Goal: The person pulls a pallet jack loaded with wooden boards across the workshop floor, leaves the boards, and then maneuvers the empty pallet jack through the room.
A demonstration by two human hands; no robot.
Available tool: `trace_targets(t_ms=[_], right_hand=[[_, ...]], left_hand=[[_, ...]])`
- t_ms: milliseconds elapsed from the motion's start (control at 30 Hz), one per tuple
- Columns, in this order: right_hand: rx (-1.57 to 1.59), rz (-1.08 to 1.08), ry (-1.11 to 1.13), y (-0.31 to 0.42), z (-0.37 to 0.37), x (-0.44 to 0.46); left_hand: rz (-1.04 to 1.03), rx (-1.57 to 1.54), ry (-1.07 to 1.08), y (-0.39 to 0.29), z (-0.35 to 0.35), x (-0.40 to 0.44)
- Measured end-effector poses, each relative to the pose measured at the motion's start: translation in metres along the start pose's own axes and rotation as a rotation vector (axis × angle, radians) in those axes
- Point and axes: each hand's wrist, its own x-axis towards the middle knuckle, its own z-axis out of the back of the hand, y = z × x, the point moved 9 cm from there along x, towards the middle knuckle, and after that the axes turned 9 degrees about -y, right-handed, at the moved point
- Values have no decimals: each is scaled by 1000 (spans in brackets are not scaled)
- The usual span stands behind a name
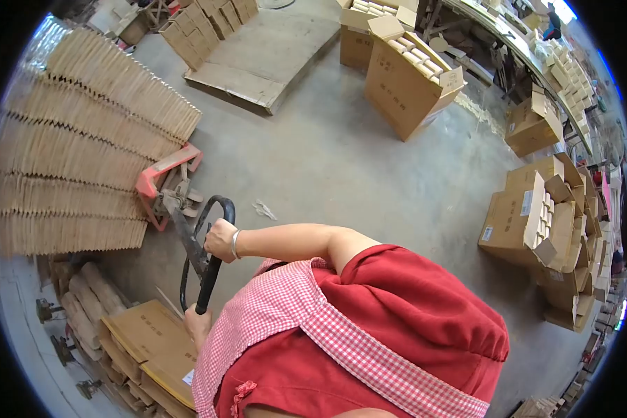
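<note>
Both my hands are on the black loop handle (pixel 208 284) of a hand pallet truck (pixel 166 171). My right hand (pixel 220 240), with a silver bangle at the wrist, is closed around the upper part of the handle. Lower down, my left hand (pixel 198 323) grips the handle's near end, partly hidden by the checked apron (pixel 272 296). The truck's red frame stands against a tall stack of thin wooden boards (pixel 83 139), piled in several tiers.
Flattened cardboard (pixel 153 334) lies at the lower left beside wooden pieces (pixel 90 299). An open carton of wooden pieces (pixel 404 87) stands ahead right, with more cartons (pixel 512 216) along the right. A low platform (pixel 272 52) is at the top; a pale scrap (pixel 263 210) lies on the floor.
</note>
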Motion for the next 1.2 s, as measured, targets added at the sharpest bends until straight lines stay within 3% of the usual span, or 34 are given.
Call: trace_targets(t_ms=[267,333,633,733,833,933,1067,1200], right_hand=[[2,-66,-98,4,6,-101],[-9,-62,-3,16,-1,-126],[-39,-32,-4,44,-7,-250],[-90,-133,79,-11,9,-292],[-163,-395,25,-122,47,-283],[-257,-507,-59,-212,106,-183],[-339,-632,-83,-307,159,41],[-377,-643,-173,-422,217,326]], left_hand=[[-27,0,-81,-48,-1,-101],[-32,-2,-74,-39,-14,-123],[-24,-19,-56,-66,-47,-254],[-172,-191,-169,-117,-69,-234],[-403,-162,-141,-214,-71,-115],[-583,-175,-104,-280,-56,66],[-686,-168,-109,-306,14,329],[-795,-122,-134,-309,107,640]])
